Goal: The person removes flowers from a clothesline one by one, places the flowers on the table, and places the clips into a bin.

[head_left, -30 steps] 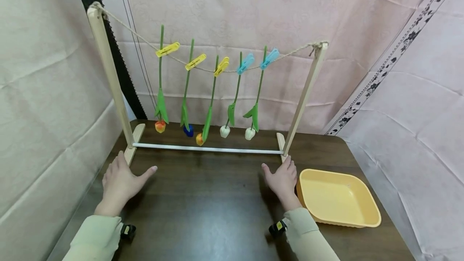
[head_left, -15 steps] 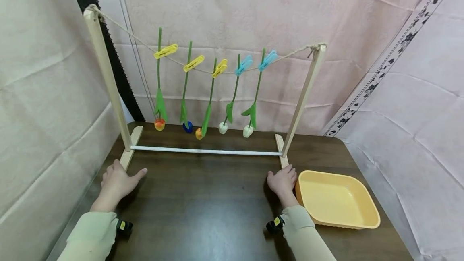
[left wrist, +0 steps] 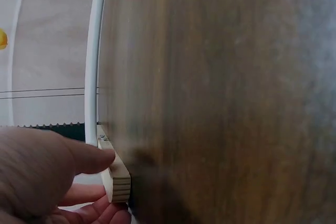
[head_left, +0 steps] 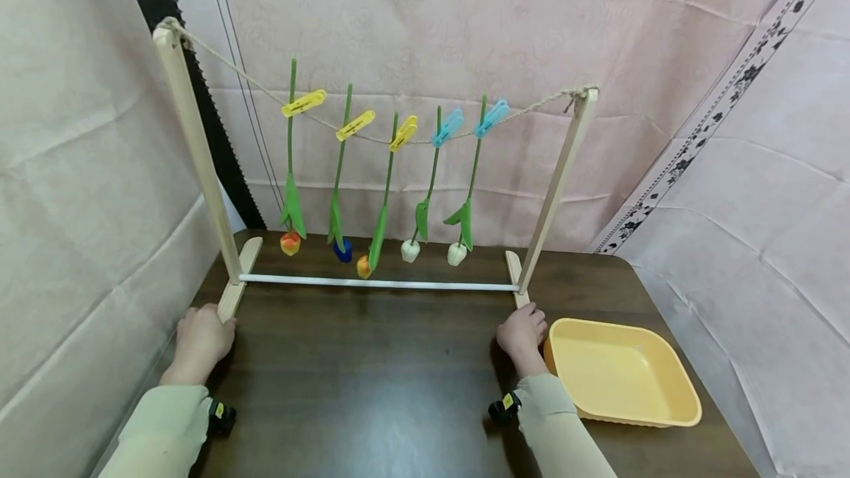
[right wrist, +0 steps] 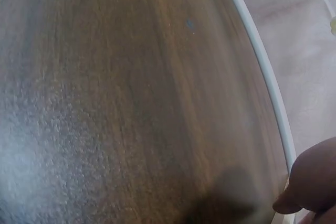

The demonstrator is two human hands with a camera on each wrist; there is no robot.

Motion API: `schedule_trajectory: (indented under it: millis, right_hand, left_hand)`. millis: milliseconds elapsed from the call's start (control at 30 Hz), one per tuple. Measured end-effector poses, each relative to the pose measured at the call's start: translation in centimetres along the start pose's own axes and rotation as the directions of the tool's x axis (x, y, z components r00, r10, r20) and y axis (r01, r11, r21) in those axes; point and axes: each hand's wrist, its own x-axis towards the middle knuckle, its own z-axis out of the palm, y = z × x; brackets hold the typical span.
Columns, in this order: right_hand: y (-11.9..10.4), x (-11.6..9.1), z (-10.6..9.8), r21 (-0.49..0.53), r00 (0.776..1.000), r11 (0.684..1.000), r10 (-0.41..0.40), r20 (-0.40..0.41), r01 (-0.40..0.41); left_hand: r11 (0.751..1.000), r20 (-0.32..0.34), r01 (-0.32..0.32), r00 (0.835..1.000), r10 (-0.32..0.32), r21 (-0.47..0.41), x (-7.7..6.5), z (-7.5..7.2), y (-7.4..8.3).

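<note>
A wooden drying frame stands across the table, its posts [head_left: 199, 146] joined by a white rod [head_left: 372, 283] and a sagging rope [head_left: 222, 57]. Three yellow clothespins [head_left: 305, 102] and two blue ones [head_left: 492, 119] hold artificial tulips upside down on the rope, with orange [head_left: 290, 243], blue [head_left: 342, 250] and white [head_left: 457, 254] heads. My left hand [head_left: 202, 338] pinches the front end of the left wooden foot [left wrist: 119, 176], thumb on one side and fingers on the other. At the right foot [head_left: 520, 293], my right hand [head_left: 523, 334] grips the front end; its fingers are mostly hidden.
A yellow plastic basin [head_left: 624, 371] sits on the dark wooden table [head_left: 372, 375], close to the right of my right hand. Pale cloth [head_left: 412, 21] hangs behind the frame and along both sides.
My left hand has moved back toward me and to the left, its spread thumb closing onto the left foot. My right hand has lowered onto the right foot and its thumb has drawn in.
</note>
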Motion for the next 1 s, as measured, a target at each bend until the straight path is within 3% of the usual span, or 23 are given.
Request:
schedule_trajectory:
  millis: [233,533,700,1000]
  right_hand:
    - [0.3,0.2,0.2,-0.055,1.000,0.998,-0.009,-0.029,0.008]
    - [0.6,-0.2,0.2,-0.171,0.992,0.982,-0.098,-0.077,0.084]
    - [0.8,-1.0,0.3,-0.207,0.987,0.971,-0.138,-0.088,0.118]
    - [1.3,-3.0,0.5,-0.226,0.981,0.963,-0.169,-0.096,0.144]
  left_hand:
    - [0.999,-0.001,-0.003,1.000,0.003,0.033,0.2,-0.1,0.0]
    - [0.999,-0.024,-0.045,0.999,0.045,0.027,-0.9,-0.5,-0.1]
    - [1.000,0.015,-0.011,1.000,0.011,0.026,-1.5,-0.9,-0.4]
    - [0.999,0.056,-0.014,0.998,0.012,0.035,-2.7,-1.5,-1.4]
